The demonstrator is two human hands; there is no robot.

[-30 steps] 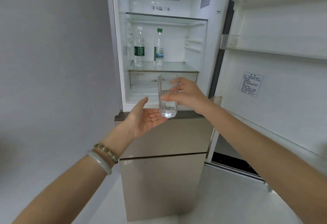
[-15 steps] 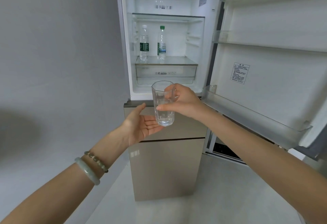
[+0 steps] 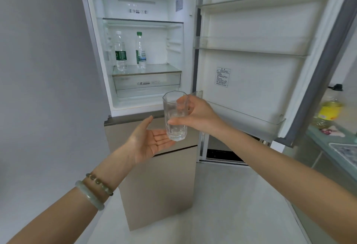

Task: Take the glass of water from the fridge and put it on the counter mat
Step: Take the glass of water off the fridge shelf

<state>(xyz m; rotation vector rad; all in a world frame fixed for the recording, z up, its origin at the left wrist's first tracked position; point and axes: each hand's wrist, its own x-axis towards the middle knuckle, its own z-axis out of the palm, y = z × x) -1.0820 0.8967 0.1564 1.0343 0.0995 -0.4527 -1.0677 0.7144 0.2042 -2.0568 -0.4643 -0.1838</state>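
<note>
A clear faceted glass of water [image 3: 174, 120] is held upright in front of the open fridge [image 3: 143, 50], outside its compartment. My right hand [image 3: 195, 115] grips the glass from the right side. My left hand [image 3: 149, 140] is held palm up with fingers apart just under the glass base; whether it touches the glass I cannot tell. A green counter [image 3: 328, 143] shows at the far right edge, with a patterned mat or tray [image 3: 345, 152] partly in view on it.
The fridge door [image 3: 260, 60] stands wide open to the right, with its shelves between me and the counter. Two water bottles [image 3: 120, 51] stand on the fridge shelf. A yellow oil bottle [image 3: 328, 113] sits on the counter. A grey wall is on the left.
The glass and both hands have come back away from the fridge and a little lower. The view has pulled back and turned right, bringing the counter into sight.
</note>
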